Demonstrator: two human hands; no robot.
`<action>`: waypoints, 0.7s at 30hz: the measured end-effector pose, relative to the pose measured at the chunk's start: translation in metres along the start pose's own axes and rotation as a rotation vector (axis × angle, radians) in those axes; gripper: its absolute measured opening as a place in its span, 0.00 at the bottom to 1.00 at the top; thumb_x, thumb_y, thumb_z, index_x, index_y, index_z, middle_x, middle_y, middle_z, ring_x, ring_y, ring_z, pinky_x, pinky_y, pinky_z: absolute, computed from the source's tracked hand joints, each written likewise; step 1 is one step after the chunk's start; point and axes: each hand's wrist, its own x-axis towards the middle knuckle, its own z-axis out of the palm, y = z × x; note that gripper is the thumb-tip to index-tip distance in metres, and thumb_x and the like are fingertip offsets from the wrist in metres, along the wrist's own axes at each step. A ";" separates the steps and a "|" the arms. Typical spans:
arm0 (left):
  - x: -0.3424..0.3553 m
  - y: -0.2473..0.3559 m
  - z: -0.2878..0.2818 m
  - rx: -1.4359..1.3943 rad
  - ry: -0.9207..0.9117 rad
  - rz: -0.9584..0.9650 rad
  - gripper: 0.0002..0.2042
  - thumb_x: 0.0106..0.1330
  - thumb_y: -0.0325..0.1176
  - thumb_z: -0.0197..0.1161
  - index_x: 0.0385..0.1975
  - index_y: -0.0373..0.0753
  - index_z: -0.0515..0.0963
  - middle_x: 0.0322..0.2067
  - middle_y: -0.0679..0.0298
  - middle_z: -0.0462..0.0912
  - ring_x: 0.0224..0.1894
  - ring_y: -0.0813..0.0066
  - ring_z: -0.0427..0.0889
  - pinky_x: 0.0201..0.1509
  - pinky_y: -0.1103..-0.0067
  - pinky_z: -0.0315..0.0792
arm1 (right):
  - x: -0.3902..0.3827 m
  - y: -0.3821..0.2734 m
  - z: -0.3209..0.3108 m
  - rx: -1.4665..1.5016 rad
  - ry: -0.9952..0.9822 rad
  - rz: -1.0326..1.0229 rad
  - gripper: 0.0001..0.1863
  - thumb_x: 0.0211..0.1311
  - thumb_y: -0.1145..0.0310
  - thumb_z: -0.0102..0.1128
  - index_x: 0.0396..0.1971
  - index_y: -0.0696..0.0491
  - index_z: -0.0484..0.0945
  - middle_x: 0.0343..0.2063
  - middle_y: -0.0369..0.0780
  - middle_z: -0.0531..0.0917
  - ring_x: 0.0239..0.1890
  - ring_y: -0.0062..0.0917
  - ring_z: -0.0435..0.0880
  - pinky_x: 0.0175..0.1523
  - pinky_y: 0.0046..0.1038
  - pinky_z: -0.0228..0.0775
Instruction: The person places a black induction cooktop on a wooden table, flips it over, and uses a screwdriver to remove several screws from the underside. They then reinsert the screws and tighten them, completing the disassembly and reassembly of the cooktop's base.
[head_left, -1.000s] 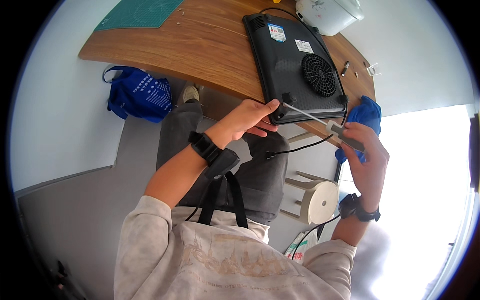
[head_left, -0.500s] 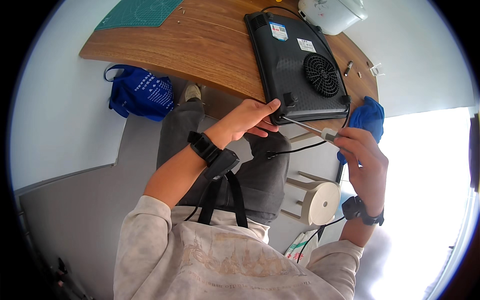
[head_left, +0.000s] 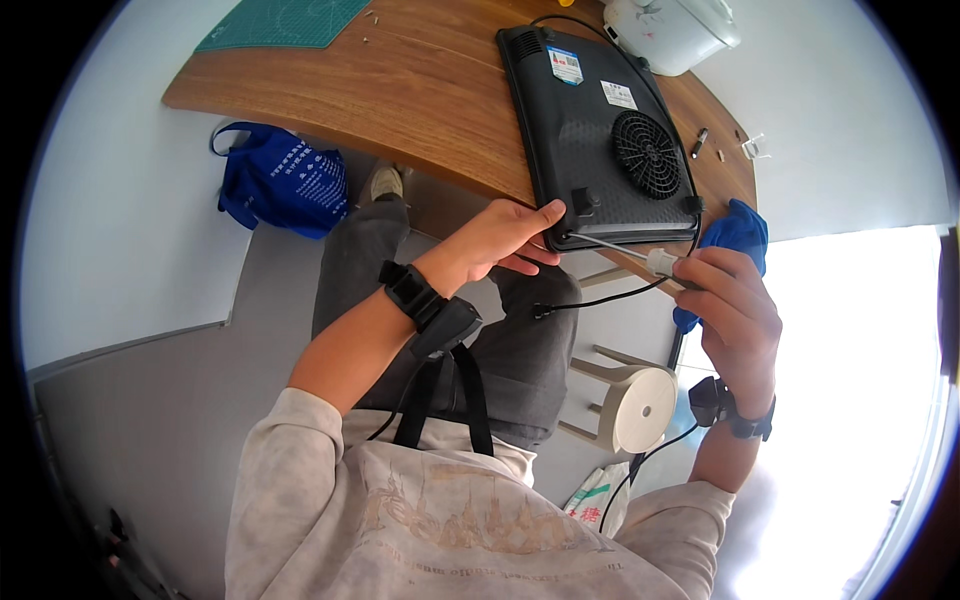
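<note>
ahead | black appliance [head_left: 590, 130], corner [head_left: 557, 241] at left hand [head_left: 500, 235] | right hand [head_left: 737, 305]: screwdriver [head_left: 658, 261]

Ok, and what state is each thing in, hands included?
Left hand: thumb on the cooker's near-left corner
Right hand: closed around the screwdriver
Screwdriver: tip at that same corner
Black induction cooker: bottom up, overhanging the table
Power plug: unplugged, dangling
Green cutting mat: flat, partly out of frame
White pot: partly cut off, contents hidden

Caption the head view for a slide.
Left hand holding an upturned induction cooktop by one corner, right hand holding a screwdriver to it.
</note>
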 end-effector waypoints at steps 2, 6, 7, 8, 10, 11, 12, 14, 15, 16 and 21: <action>0.000 0.001 0.000 0.005 -0.007 0.002 0.29 0.68 0.63 0.60 0.39 0.37 0.82 0.38 0.60 0.87 0.44 0.70 0.89 0.36 0.80 0.81 | 0.000 0.001 0.000 0.001 -0.001 -0.018 0.10 0.35 0.86 0.65 0.22 0.59 0.78 0.37 0.37 0.87 0.47 0.32 0.84 0.39 0.27 0.79; -0.001 0.001 0.001 0.004 -0.002 0.000 0.29 0.68 0.63 0.60 0.39 0.37 0.82 0.38 0.60 0.87 0.44 0.70 0.89 0.36 0.80 0.81 | 0.001 0.004 0.001 -0.002 -0.005 -0.032 0.10 0.35 0.86 0.66 0.21 0.59 0.78 0.37 0.37 0.87 0.47 0.32 0.84 0.39 0.27 0.79; -0.001 0.001 0.001 0.003 -0.001 -0.002 0.29 0.68 0.63 0.60 0.39 0.37 0.82 0.38 0.60 0.87 0.44 0.70 0.89 0.36 0.80 0.81 | 0.000 0.005 0.001 0.002 -0.007 -0.030 0.10 0.35 0.85 0.65 0.21 0.59 0.78 0.38 0.37 0.87 0.47 0.32 0.84 0.39 0.27 0.79; -0.001 0.001 0.001 0.003 -0.003 -0.001 0.29 0.68 0.63 0.60 0.39 0.37 0.82 0.38 0.60 0.87 0.44 0.70 0.89 0.36 0.80 0.81 | -0.001 0.006 0.002 0.006 -0.009 -0.028 0.10 0.35 0.85 0.65 0.22 0.59 0.78 0.38 0.37 0.87 0.48 0.32 0.84 0.39 0.27 0.79; -0.001 0.001 0.001 0.004 -0.008 0.001 0.29 0.68 0.63 0.60 0.39 0.37 0.82 0.38 0.60 0.87 0.44 0.70 0.89 0.36 0.80 0.81 | -0.002 0.007 0.002 0.007 -0.023 -0.032 0.10 0.34 0.84 0.65 0.22 0.60 0.78 0.38 0.38 0.86 0.48 0.34 0.84 0.40 0.28 0.80; -0.001 0.001 0.001 0.002 -0.005 0.000 0.28 0.68 0.63 0.60 0.39 0.37 0.82 0.38 0.61 0.87 0.43 0.70 0.89 0.36 0.80 0.81 | -0.001 0.006 0.002 0.003 -0.034 -0.039 0.10 0.34 0.83 0.65 0.22 0.60 0.77 0.39 0.39 0.86 0.48 0.34 0.83 0.40 0.28 0.80; -0.001 0.001 0.001 0.000 -0.002 -0.002 0.28 0.67 0.63 0.60 0.39 0.38 0.82 0.38 0.61 0.87 0.43 0.70 0.89 0.36 0.80 0.81 | 0.001 0.005 0.001 -0.001 -0.046 -0.045 0.10 0.34 0.82 0.65 0.22 0.61 0.77 0.39 0.40 0.86 0.48 0.35 0.83 0.41 0.29 0.80; -0.001 0.001 0.001 -0.002 0.001 -0.004 0.28 0.67 0.63 0.61 0.39 0.38 0.82 0.38 0.61 0.87 0.43 0.70 0.89 0.36 0.80 0.81 | 0.004 0.004 0.001 -0.005 -0.059 -0.091 0.10 0.33 0.80 0.64 0.22 0.61 0.75 0.40 0.41 0.86 0.48 0.36 0.83 0.43 0.30 0.80; -0.001 0.000 0.000 -0.002 0.001 -0.005 0.28 0.67 0.63 0.61 0.39 0.38 0.82 0.38 0.61 0.87 0.43 0.70 0.89 0.36 0.80 0.81 | 0.005 0.003 0.000 -0.007 -0.065 -0.114 0.10 0.33 0.79 0.64 0.22 0.62 0.75 0.40 0.42 0.85 0.48 0.37 0.82 0.44 0.30 0.79; 0.000 0.000 0.000 -0.004 0.001 -0.005 0.28 0.67 0.63 0.61 0.39 0.38 0.82 0.38 0.61 0.87 0.43 0.70 0.89 0.36 0.80 0.81 | 0.008 0.002 -0.001 -0.004 -0.070 -0.126 0.11 0.33 0.78 0.64 0.22 0.62 0.74 0.40 0.43 0.85 0.48 0.37 0.82 0.45 0.31 0.79; 0.001 -0.001 0.000 -0.004 -0.002 0.003 0.29 0.68 0.63 0.60 0.40 0.37 0.82 0.39 0.60 0.87 0.43 0.71 0.89 0.36 0.80 0.81 | 0.021 0.005 -0.006 0.004 -0.113 -0.211 0.11 0.33 0.80 0.63 0.22 0.63 0.73 0.40 0.43 0.84 0.49 0.38 0.81 0.49 0.32 0.78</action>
